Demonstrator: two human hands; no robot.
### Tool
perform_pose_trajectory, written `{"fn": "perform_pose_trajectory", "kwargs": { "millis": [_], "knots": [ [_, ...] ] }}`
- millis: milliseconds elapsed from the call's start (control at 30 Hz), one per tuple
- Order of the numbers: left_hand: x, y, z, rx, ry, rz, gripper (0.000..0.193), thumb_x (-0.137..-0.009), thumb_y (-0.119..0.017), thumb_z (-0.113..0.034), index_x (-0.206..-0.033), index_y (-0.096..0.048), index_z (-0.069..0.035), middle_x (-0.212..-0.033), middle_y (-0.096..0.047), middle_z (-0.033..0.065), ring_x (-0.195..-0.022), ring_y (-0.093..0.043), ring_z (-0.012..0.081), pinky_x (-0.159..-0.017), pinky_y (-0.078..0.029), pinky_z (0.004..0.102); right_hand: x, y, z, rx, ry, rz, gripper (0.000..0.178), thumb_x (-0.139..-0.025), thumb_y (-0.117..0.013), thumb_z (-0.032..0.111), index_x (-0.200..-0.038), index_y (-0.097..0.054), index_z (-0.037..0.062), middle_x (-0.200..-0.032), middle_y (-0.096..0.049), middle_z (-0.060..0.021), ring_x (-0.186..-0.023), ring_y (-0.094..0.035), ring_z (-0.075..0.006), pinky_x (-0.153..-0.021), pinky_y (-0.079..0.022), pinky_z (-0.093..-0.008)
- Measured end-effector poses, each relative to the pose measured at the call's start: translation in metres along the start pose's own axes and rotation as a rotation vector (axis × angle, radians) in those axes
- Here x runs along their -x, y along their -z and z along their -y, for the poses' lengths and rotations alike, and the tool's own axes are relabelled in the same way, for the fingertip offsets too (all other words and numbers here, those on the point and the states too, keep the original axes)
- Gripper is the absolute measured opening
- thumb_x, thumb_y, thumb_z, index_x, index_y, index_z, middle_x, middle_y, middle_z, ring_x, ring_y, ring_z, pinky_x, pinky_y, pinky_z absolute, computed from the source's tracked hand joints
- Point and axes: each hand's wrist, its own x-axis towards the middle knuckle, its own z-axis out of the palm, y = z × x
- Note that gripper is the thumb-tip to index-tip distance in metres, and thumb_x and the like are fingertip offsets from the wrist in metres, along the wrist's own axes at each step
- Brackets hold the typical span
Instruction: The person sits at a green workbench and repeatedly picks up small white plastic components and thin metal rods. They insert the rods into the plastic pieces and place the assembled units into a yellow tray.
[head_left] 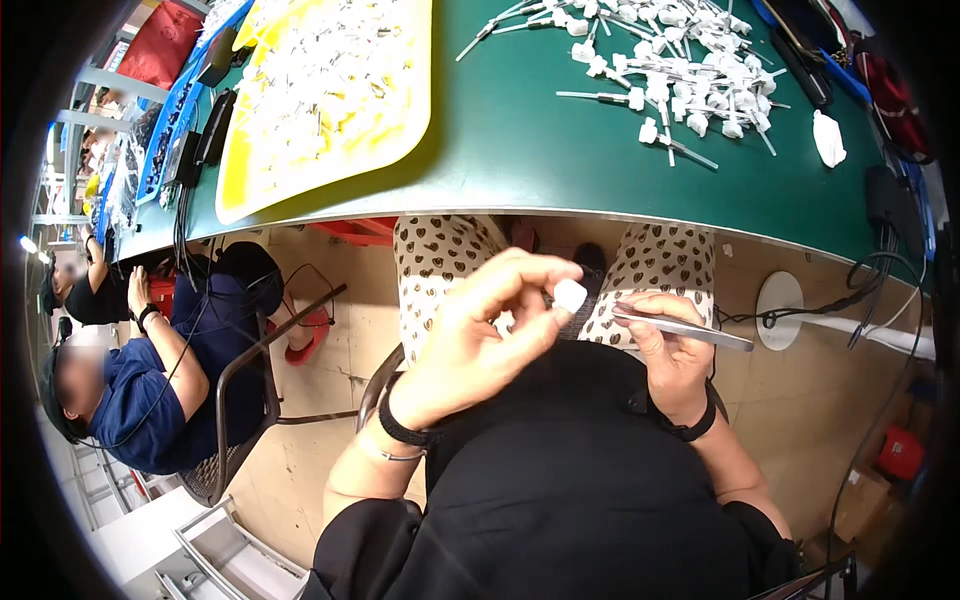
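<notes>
My left hand [475, 345] is raised over my lap, with thumb and index finger pinching a small white plastic part [569, 297]. A slim grey metal tool that looks like tweezers [715, 335] rests in my right hand [672, 368], held beside the left one. The two hands are apart, both below the near edge of the green table [500, 140]. On the table's far right side lies a loose pile of white plastic parts with thin tubes [690, 85]. To the left, a yellow tray [418, 115] holds many small white and clear pieces.
A seated co-worker in a dark blue shirt [140, 420] is at my left, by a metal-framed chair [225, 450]. Black cables [183, 205] hang near the tray. A blue tray [160, 150] stands beyond. A crumpled white piece [828, 138] lies at the table's right.
</notes>
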Motion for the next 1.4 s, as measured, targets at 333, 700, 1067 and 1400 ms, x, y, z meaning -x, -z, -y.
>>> {"fn": "perform_pose_trajectory", "kwargs": {
  "millis": [333,700,1067,1400],
  "knots": [
    [0.035,-0.02,0.089,0.423,0.286,0.044,0.03,-0.103,-0.07,-0.008,-0.131,-0.065,0.001,-0.108,-0.071,0.0048,-0.098,-0.068,0.0107,-0.088,-0.058,0.0271,0.0,-0.018,-0.002,0.043,-0.113,0.065,0.021,-0.099,-0.074,0.006,-0.118,-0.07,-0.0031,-0.112,-0.073,-0.011,-0.101,-0.07,-0.018,-0.091,-0.055,-0.0306],
    [0.035,-0.022,0.109,0.283,0.314,-0.015,0.01,-0.097,-0.074,0.001,-0.106,-0.069,-0.001,-0.101,-0.07,0.002,-0.088,-0.065,0.0042,-0.077,-0.055,0.0223,-0.006,-0.027,-0.01,0.155,-0.077,0.154,0.019,-0.098,-0.075,0.003,-0.115,-0.07,-0.0033,-0.109,-0.074,-0.0123,-0.098,-0.071,-0.0182,-0.088,-0.056,-0.0305],
    [0.034,-0.026,0.112,0.216,0.296,-0.074,0.015,-0.098,-0.072,0.002,-0.112,-0.069,0.005,-0.108,-0.067,0.0038,-0.082,-0.067,0.0066,-0.074,-0.058,0.0219,-0.007,-0.031,-0.01,0.167,-0.119,0.168,0.018,-0.099,-0.073,0.002,-0.116,-0.069,-0.0031,-0.109,-0.074,-0.0118,-0.097,-0.071,-0.0164,-0.086,-0.056,-0.0285],
    [0.035,-0.026,0.11,0.187,0.2,-0.096,0.004,-0.097,-0.073,0.002,-0.1,-0.073,0.004,-0.106,-0.069,0.0072,-0.076,-0.067,0.008,-0.066,-0.054,0.022,-0.006,-0.036,-0.014,0.141,-0.166,0.166,0.015,-0.1,-0.071,0.002,-0.114,-0.068,-0.0029,-0.103,-0.075,-0.0114,-0.091,-0.072,-0.0164,-0.081,-0.057,-0.0284]
  ]
}}
